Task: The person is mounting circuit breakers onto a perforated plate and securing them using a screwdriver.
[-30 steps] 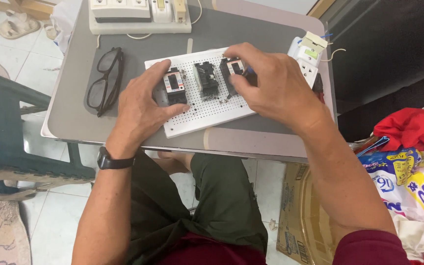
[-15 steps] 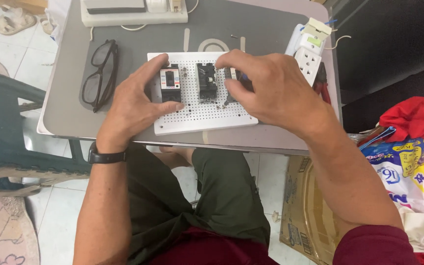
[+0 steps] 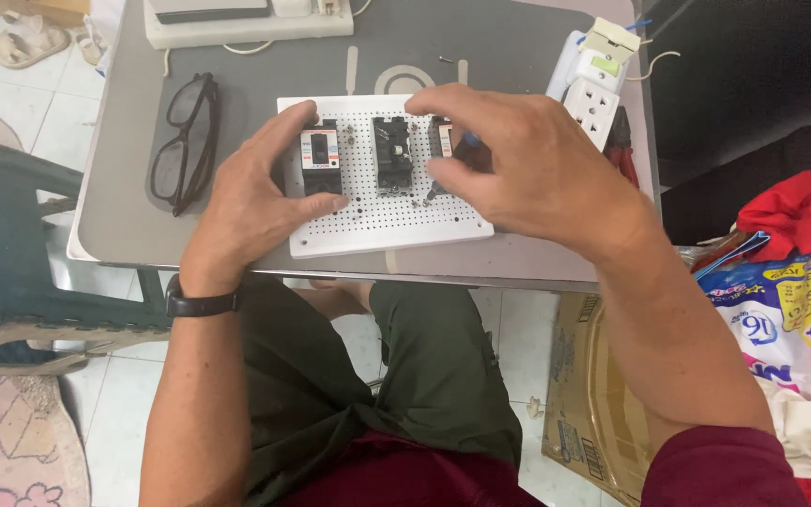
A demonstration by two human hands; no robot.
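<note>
1. A white board full of tiny holes [image 3: 382,211] lies flat on the grey table [image 3: 124,197], near the front edge.
2. Three small black switch boxes sit in a row on the board.
3. The left hand [image 3: 255,202] rests on the left side of the board. Its fingers [image 3: 285,127] and thumb are curled around the left switch box [image 3: 320,160], the one with red and blue marks, and they touch it.
4. The middle switch box [image 3: 392,152] stands between the two hands. No hand touches it.
5. The right hand [image 3: 542,169] lies over the right side of the board, fingers bent. It covers most of the right switch box [image 3: 442,137]. Something dark with a bit of blue [image 3: 469,143] peeks out under the fingers, but I cannot tell what it is or how tight the hold is.
6. A black watch [image 3: 201,302] is on the left wrist.
7. Black glasses [image 3: 185,141] lie on the table, left of the board.
8. A white plug strip [image 3: 595,80] lies to the right of the board, near the table's back corner.
</note>
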